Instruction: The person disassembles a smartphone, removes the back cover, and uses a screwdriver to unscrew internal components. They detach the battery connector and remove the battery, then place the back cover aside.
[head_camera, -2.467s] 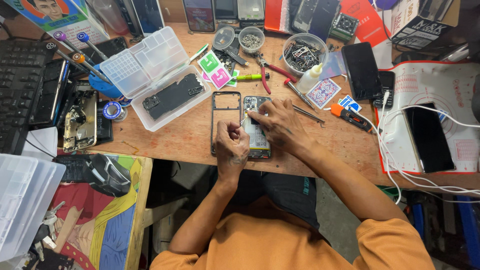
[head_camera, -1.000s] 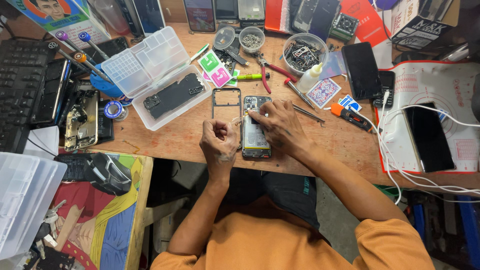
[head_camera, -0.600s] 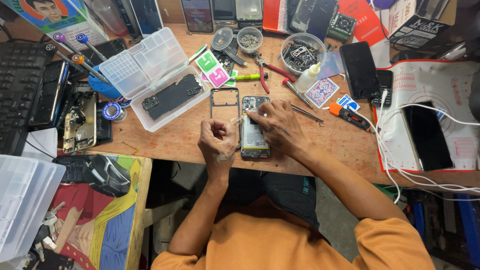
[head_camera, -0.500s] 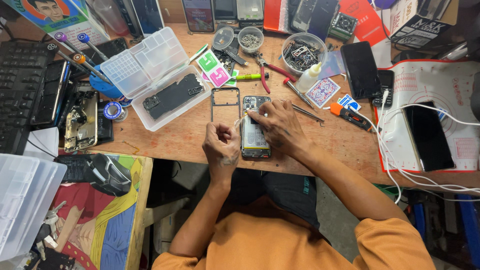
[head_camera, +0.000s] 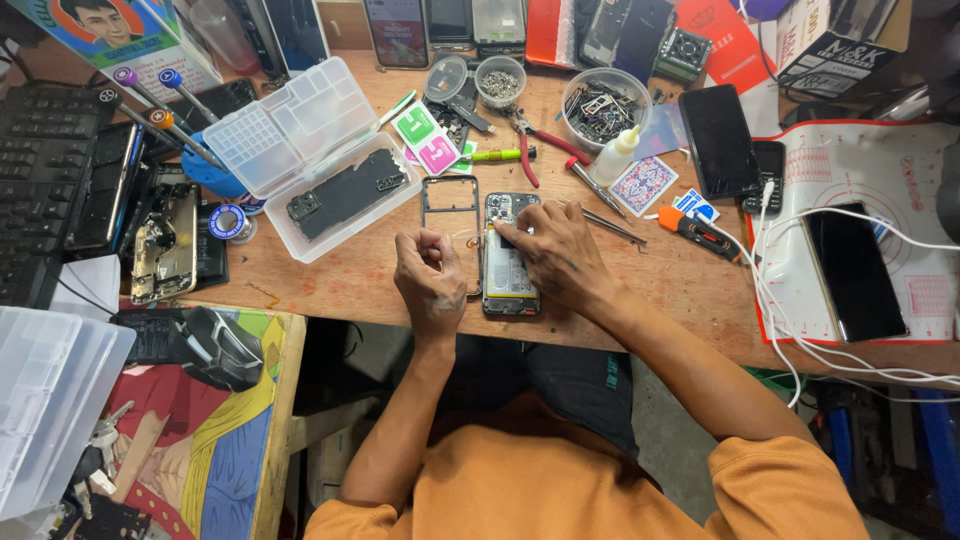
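pressing opened phone (head_camera: 508, 262) — right hand (head_camera: 556, 258) fingers curled, left hand (head_camera: 432, 278) fisted.

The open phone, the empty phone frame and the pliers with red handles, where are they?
open phone (head_camera: 508, 272), head view, on its bare insides below the right hand.
empty phone frame (head_camera: 449, 184), head view, on its top edge.
pliers with red handles (head_camera: 556, 144), head view, on one handle.

Phone repair workshop | wooden table (head_camera: 350, 285) strewn with opened phone (head_camera: 508, 255), bare phone frame (head_camera: 449, 215), precision screwdrivers (head_camera: 160, 110), bowl of small parts (head_camera: 600, 105), pliers (head_camera: 535, 145)
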